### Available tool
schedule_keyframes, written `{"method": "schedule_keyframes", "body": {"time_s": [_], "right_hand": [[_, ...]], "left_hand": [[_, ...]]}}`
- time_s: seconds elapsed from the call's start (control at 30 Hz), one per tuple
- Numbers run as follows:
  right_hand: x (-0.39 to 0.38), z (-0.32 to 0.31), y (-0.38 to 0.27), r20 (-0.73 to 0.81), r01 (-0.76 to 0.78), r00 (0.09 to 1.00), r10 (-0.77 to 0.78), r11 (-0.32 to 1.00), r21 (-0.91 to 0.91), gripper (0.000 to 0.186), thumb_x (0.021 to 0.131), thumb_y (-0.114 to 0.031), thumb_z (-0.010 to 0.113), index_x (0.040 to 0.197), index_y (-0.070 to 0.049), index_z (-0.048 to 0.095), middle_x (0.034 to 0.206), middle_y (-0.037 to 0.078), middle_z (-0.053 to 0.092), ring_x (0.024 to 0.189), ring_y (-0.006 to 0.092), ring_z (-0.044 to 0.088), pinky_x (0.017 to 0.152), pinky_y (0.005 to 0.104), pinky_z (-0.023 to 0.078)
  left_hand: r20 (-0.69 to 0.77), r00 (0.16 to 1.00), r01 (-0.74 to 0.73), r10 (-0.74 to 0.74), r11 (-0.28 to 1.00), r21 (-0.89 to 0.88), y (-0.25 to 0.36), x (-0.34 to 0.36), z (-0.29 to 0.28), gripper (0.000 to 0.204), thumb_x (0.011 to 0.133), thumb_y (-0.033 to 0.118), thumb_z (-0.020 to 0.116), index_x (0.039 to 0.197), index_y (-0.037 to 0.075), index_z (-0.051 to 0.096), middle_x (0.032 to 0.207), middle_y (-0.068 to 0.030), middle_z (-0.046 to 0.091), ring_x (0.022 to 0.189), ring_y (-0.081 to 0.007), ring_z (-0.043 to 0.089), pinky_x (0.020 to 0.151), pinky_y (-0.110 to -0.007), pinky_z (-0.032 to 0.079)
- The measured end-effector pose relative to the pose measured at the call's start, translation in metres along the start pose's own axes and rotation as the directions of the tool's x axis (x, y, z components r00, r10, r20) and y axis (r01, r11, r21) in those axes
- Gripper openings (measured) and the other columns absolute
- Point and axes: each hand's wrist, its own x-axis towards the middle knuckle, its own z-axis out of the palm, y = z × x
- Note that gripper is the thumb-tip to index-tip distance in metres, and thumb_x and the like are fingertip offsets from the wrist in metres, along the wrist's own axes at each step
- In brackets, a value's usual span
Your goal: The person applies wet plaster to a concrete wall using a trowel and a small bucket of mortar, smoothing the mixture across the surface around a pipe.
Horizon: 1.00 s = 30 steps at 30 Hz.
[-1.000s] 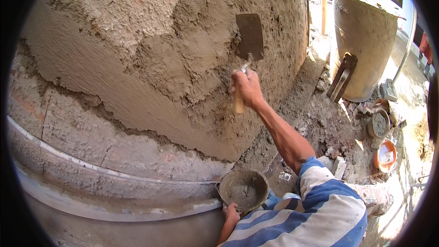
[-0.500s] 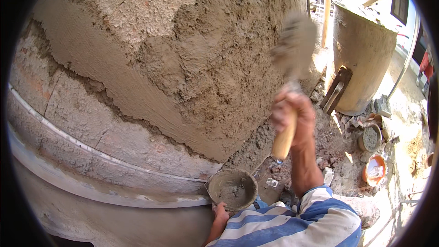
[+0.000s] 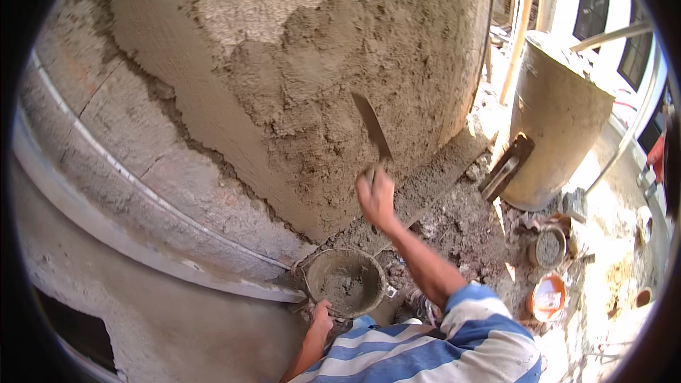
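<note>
My right hand (image 3: pixel 377 195) is closed round the handle of a trowel (image 3: pixel 371 125), raised in front of the wall. Its blade is seen nearly edge-on and points up toward the rough wet mortar (image 3: pixel 333 64). Whether the blade touches the mortar, I cannot tell. Below, my left hand (image 3: pixel 321 315) grips the near left edge of a round bucket (image 3: pixel 330 265). Grey mortar lies in the bottom of this bucket, which is held close to my body. A smoother mortar band (image 3: pixel 191 92) runs diagonally down the wall beside the rough patch.
A white pipe (image 3: pixel 145 186) runs along the wall's lower left. On the right stands a large drum (image 3: pixel 564 128) with a wooden float (image 3: pixel 507 168) leaning on it. Nearby are a small mortar bucket (image 3: pixel 533 252), an orange bucket (image 3: pixel 562 299) and rubble (image 3: pixel 461 220) on the ground.
My right hand has moved left with the trowel, and the blade has turned from flat-on to edge-on. My left hand still holds the bucket. The whole view has shifted.
</note>
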Motion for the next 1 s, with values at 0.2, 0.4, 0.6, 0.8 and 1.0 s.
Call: {"method": "schedule_keyframes", "body": {"time_s": [0.2, 0.4, 0.6, 0.8, 1.0], "right_hand": [[-0.159, -0.114, 0.026, 0.844, 0.019, 0.181, 0.505, 0.856, -0.516, 0.028, 0.078, -0.023, 0.054, 0.085, 0.004, 0.059, 0.077, 0.028, 0.06, 0.078, 0.0414, 0.061, 0.069, 0.0451, 0.048], [-0.179, -0.081, 0.033, 0.695, 0.163, 0.123, 0.708, 0.677, -0.718, 0.027, 0.081, -0.021, 0.045, 0.083, -0.003, 0.065, 0.087, 0.022, 0.064, 0.087, 0.0319, 0.063, 0.079, 0.0424, 0.049], [-0.131, -0.13, 0.049, 0.859, 0.426, 0.049, 0.51, 0.767, -0.48, 0.027, 0.083, -0.019, 0.044, 0.075, -0.002, 0.064, 0.082, 0.02, 0.064, 0.079, 0.0333, 0.063, 0.071, 0.0417, 0.051], [-0.12, -0.183, 0.07, 0.663, -0.517, -0.328, 0.673, 0.459, -0.722, 0.019, 0.089, -0.019, 0.043, 0.082, -0.005, 0.055, 0.062, 0.007, 0.053, 0.045, 0.0155, 0.051, 0.037, 0.0282, 0.044], [-0.181, -0.183, 0.049, 0.896, -0.794, -0.43, 0.115, -0.52, -0.314, 0.026, 0.09, -0.029, 0.045, 0.079, -0.006, 0.05, 0.059, -0.003, 0.045, 0.045, 0.0073, 0.043, 0.038, 0.0219, 0.04]], "left_hand": [[-0.073, 0.994, -0.069, 0.08, 0.988, 0.142, 0.017, -0.054, 0.031, 0.055, 0.06, 0.003, 0.054, 0.114, 0.01, 0.049, 0.091, -0.0087, 0.056, 0.08, -0.023, 0.056, 0.061, -0.036, 0.048], [0.345, 0.699, -0.715, 0.627, 0.596, 0.365, 0.017, -0.086, 0.07, 0.057, 0.067, 0.01, 0.054, 0.122, -0.002, 0.048, 0.109, -0.0228, 0.058, 0.099, -0.0306, 0.056, 0.088, -0.036, 0.043], [0.367, 0.725, -0.688, 0.583, 0.613, 0.389, 0.043, -0.116, 0.097, 0.058, 0.068, 0.008, 0.052, 0.124, -0.003, 0.045, 0.117, -0.0233, 0.054, 0.111, -0.0357, 0.051, 0.096, -0.036, 0.038], [0.497, 0.344, -0.936, 0.796, 0.245, 0.254, 0.031, -0.137, 0.122, 0.059, 0.069, 0.005, 0.05, 0.127, -0.001, 0.045, 0.113, -0.0196, 0.057, 0.106, -0.0289, 0.053, 0.093, -0.034, 0.04], [0.624, 0.591, -0.721, 0.512, 0.682, 0.123, 0.031, -0.126, 0.109, 0.033, 0.07, 0.001, 0.05, 0.103, 0.0, 0.052, 0.09, -0.0008, 0.056, 0.075, -0.0132, 0.054, 0.072, -0.027, 0.045]]}}
